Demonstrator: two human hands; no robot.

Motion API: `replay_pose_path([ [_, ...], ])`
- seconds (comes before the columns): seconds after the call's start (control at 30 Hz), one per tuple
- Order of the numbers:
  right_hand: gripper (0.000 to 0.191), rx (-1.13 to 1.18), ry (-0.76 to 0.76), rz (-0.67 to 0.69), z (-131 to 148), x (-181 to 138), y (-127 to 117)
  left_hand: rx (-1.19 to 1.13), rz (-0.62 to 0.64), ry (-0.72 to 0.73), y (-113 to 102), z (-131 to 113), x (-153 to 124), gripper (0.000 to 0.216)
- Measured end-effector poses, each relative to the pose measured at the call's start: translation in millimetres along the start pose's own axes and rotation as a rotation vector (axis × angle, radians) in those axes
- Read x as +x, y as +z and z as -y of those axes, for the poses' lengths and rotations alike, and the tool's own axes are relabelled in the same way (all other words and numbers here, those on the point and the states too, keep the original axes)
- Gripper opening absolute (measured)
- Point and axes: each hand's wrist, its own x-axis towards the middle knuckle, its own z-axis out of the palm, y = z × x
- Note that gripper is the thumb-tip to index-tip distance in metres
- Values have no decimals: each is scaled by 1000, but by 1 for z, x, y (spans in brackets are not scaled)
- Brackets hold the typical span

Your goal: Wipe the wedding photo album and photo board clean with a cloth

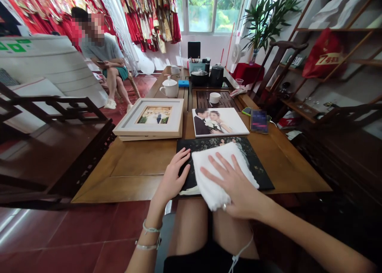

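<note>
A dark photo print point(256, 167) lies flat at the near edge of the wooden table point(140, 165). A folded white cloth point(215, 169) rests on it. My right hand point(235, 185) lies flat on the cloth, fingers spread. My left hand point(174, 175) rests open on the print's left edge, fingers stretched forward, holding nothing.
Beyond the print lie a second photo print point(219, 121), a stacked wooden picture frame point(152, 119) and a phone point(259, 121). Further back stand a white teapot point(170, 88), a cup point(214, 98) and kettles point(216, 76). A person point(104, 54) sits at the back left. A dark chair point(53, 137) stands left.
</note>
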Motion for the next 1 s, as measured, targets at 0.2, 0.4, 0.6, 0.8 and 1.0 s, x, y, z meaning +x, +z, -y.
replay_pose_path([
  [0.2,96,0,41,-23,-24,-38,2,7,-2,1,0,0,0,37],
  [0.4,79,-12,299,-179,-96,-11,-9,8,0,-4,-1,-2,0,36],
  [0.6,79,-52,316,-120,-84,33,-12,8,-4,6,0,1,0,36],
  [0.8,102,-15,12,7,-7,7,0,22,3,5,0,1,0,37],
  [1.0,98,13,17,-21,-17,-46,4,12,-3,10,0,2,0,37],
])
